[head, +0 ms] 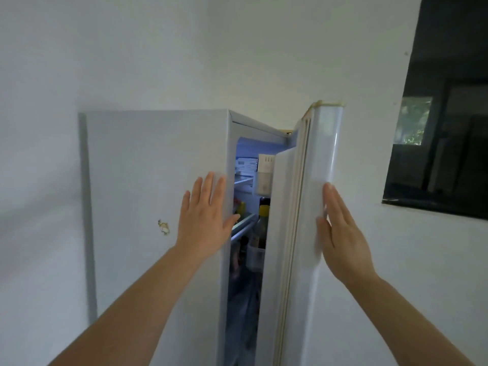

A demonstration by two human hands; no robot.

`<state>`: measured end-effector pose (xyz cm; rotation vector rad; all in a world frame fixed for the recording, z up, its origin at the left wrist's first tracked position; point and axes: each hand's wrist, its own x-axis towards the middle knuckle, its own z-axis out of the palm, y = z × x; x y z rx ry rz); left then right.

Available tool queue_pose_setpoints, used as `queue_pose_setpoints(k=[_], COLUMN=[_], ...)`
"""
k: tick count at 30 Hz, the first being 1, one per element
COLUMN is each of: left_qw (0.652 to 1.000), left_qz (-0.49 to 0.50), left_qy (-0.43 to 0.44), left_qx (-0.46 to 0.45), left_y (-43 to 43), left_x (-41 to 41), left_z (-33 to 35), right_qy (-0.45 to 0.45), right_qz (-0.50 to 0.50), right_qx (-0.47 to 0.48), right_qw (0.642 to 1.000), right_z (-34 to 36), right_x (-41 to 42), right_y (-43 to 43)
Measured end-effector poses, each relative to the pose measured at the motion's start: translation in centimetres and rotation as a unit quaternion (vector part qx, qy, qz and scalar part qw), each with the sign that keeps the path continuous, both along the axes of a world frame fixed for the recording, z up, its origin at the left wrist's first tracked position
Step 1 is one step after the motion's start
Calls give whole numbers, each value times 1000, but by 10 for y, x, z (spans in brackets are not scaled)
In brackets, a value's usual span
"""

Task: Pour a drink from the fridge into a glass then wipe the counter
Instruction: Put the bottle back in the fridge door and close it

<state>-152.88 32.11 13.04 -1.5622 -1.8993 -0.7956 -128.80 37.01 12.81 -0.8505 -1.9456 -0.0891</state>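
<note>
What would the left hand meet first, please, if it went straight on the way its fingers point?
Probably nothing new: the left hand lies flat on the fridge side, pointing up along it, and that panel looks bare to its top edge.

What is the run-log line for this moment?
fridge door: partly open | left hand: flat on fridge side | right hand: flat on door | bottle: inside, untouched

Label [247, 165] in fridge [158, 167] — blurred, unreadable.
</note>
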Motion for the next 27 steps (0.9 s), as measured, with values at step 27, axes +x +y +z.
queue_pose_setpoints(k=[27], left_qw=[997], left_qz=[-67], left_qy=[7], left_qx=[34], left_y=[14], left_x=[-50], left_z=[-19], right_qy=[20], right_qz=[58], right_qx=[47], right_qw=[997], right_z=[-9], right_x=[-129], right_y=[18])
